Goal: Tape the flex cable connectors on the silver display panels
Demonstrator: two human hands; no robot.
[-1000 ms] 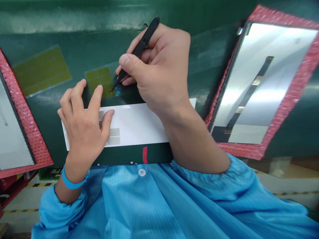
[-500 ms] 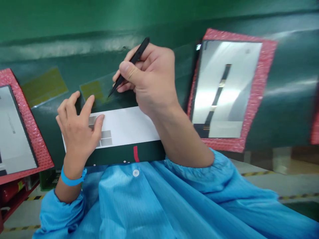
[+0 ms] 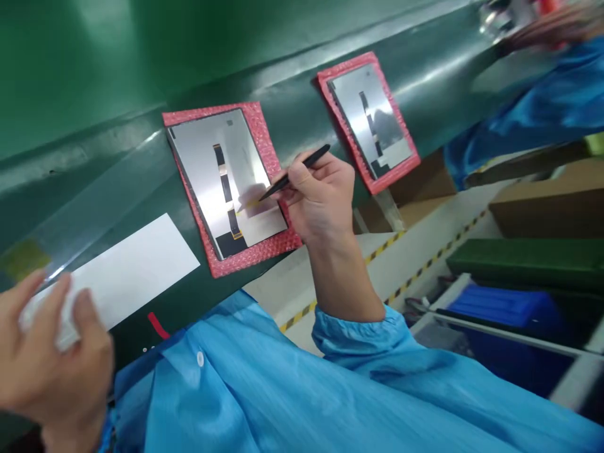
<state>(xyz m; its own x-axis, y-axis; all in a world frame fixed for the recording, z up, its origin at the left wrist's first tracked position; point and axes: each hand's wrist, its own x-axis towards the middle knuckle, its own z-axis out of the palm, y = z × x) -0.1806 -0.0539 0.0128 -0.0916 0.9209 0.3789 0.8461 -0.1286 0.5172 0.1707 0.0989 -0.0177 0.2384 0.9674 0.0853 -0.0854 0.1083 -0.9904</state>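
Note:
My right hand [image 3: 325, 195] is closed around slim black tweezers [image 3: 295, 173], their tip pointing down and left. By the tip shows a small yellowish piece [image 3: 245, 206], blurred, over the lower part of a silvery display panel [image 3: 202, 163]. A dark flex strip [image 3: 225, 189] with golden ends runs down the panel's back. Pink bubble wrap [image 3: 255, 255] lies under it. My left hand [image 3: 56, 346], smeared by motion, has its fingers apart over the left end of a white sheet [image 3: 136, 264]. Whether the fingers touch the sheet, I cannot tell.
A second panel [image 3: 391, 129] on pink bubble wrap lies farther right on the green mat [image 3: 292, 94]. Clear film with yellow tape [image 3: 26, 258] is at left. Another person's blue sleeve [image 3: 528, 113] and hand reach in top right. A blue bin [image 3: 504, 305] stands below right.
The view has swung right. My right hand with the tweezers has moved from beside the yellow tape to over the panel. My left hand stays by the white sheet, fingers still apart.

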